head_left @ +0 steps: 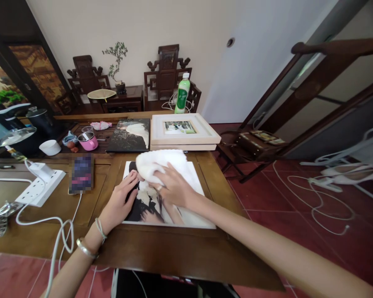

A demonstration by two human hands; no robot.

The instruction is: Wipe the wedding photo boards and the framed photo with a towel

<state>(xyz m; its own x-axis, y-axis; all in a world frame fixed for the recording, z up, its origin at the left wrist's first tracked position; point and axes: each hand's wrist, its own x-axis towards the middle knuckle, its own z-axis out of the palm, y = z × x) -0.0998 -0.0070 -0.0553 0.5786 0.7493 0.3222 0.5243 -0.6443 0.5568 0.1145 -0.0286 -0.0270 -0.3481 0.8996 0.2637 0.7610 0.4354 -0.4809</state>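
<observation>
A large photo print panel (pixel 145 207) with white edges lies flat near the front of the wooden table. My right hand (pixel 174 186) is closed on a folded white towel (pixel 174 159), which rests on the panel's upper part and hides some of it. On the panel's left edge lies my left hand (pixel 121 200), its fingers stretched out and holding nothing. The left fingertips come close to the towel's left side; whether they touch it I cannot tell.
Behind the panel are stacked white frames (pixel 201 128), a dark photo panel (pixel 124 142) and a green bottle (pixel 182 94). To the left are a phone (pixel 81 174), a power strip (pixel 42 188), cables, a pink cup (pixel 88 142) and a white bowl (pixel 50 147).
</observation>
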